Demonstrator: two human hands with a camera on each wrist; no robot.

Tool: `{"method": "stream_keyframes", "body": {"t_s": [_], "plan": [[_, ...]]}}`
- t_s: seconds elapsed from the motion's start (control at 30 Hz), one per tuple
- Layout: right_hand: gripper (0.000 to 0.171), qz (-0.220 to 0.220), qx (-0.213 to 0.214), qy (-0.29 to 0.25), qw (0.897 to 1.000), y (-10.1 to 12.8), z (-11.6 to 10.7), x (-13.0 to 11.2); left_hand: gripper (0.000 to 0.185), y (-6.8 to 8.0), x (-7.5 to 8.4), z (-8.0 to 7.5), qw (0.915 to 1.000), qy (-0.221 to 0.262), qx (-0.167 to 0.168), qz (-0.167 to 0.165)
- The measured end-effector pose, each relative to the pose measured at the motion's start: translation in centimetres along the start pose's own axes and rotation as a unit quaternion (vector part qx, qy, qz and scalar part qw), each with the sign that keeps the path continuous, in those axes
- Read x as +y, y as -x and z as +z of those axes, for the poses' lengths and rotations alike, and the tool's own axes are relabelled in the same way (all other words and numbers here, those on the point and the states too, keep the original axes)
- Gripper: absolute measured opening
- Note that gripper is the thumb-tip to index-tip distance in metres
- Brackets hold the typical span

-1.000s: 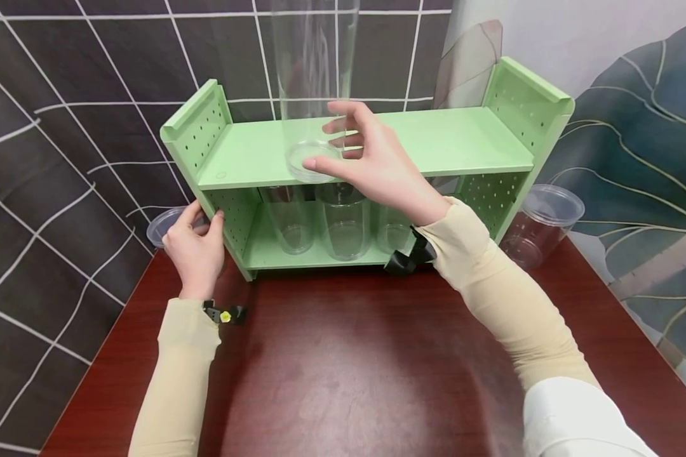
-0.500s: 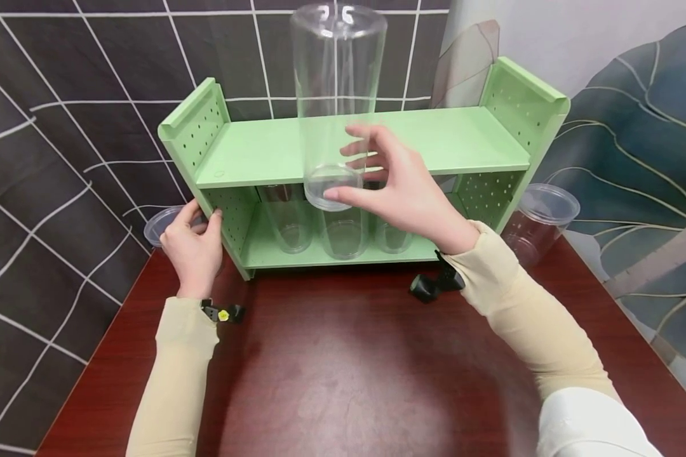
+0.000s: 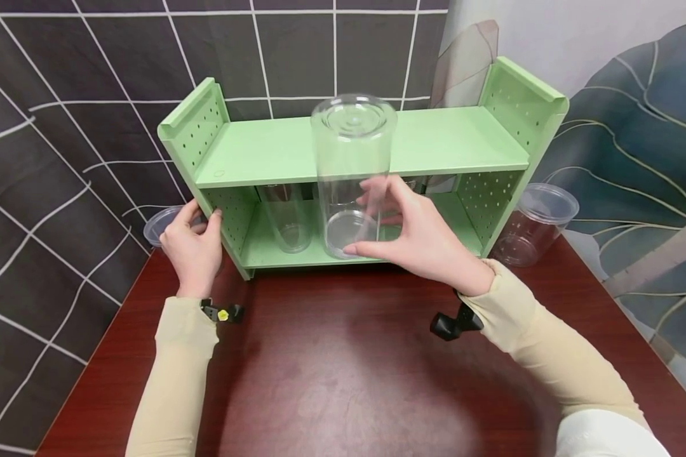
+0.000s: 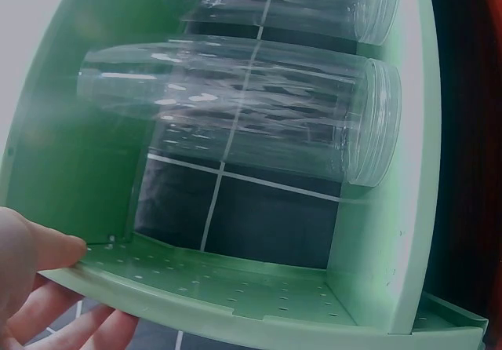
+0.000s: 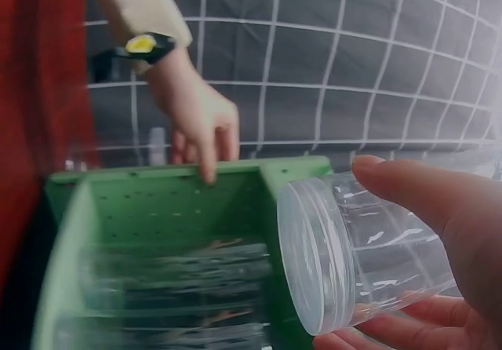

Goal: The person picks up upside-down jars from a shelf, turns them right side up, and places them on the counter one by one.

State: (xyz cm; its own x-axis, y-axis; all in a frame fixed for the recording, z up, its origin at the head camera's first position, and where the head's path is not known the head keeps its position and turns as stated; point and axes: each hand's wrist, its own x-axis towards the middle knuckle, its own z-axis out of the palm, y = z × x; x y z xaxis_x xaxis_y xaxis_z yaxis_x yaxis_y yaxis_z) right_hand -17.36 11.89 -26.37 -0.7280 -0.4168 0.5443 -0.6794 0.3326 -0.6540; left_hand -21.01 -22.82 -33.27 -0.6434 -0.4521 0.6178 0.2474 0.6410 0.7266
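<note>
My right hand (image 3: pixel 429 235) holds a tall clear plastic jar (image 3: pixel 354 149) near its lower end, thumb in front and fingers behind. In the right wrist view the jar's ridged lid-like end (image 5: pixel 314 256) shows beside the thumb. This jar is upright before the green two-tier shelf (image 3: pixel 463 139), overlapping both tiers in the head view. My left hand (image 3: pixel 193 251) grips the front edge of the shelf's left side panel (image 4: pixel 212 287), thumb inside and fingers outside. On the lower tier stand similar clear jars (image 3: pixel 286 222), ridged ends down (image 4: pixel 376 122); the held jar partly hides them.
A wide clear lidded jar (image 3: pixel 534 222) stands on the dark red table (image 3: pixel 320 368) right of the shelf. Another round clear lid (image 3: pixel 162 225) shows at the left, partly behind my left hand. A dark tiled wall covering (image 3: pixel 297 57) lies behind the shelf.
My right hand has lowered the jar from above the upper tier, moving it down, to the right and out before the shelf. My left hand has stayed on the side panel.
</note>
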Motion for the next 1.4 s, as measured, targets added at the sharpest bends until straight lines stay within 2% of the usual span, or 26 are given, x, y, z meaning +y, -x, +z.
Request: {"method": "stream_keyframes", "body": {"t_s": [0.27, 0.57, 0.83, 1.4], "plan": [[0.059, 0.04, -0.033, 0.0, 0.999, 2.8, 1.2, 2.5, 0.029, -0.1, 0.0, -0.1, 1.0, 0.0, 0.004, -0.001], [0.069, 0.104, -0.079, -0.013, 0.991, 5.5, 2.2, 5.3, 0.029, 0.2, -0.1, 0.0, 1.0, -0.002, 0.0, 0.002], [0.073, 0.148, -0.091, -0.002, 0.985, 7.1, 2.6, 6.6, 0.029, 0.0, -0.2, 0.1, 1.0, -0.004, 0.003, 0.007], [0.073, 0.149, -0.105, 0.016, 0.983, 9.1, 1.7, 7.8, 0.028, 0.0, -0.2, 0.1, 1.0, 0.004, 0.004, -0.003]]}}
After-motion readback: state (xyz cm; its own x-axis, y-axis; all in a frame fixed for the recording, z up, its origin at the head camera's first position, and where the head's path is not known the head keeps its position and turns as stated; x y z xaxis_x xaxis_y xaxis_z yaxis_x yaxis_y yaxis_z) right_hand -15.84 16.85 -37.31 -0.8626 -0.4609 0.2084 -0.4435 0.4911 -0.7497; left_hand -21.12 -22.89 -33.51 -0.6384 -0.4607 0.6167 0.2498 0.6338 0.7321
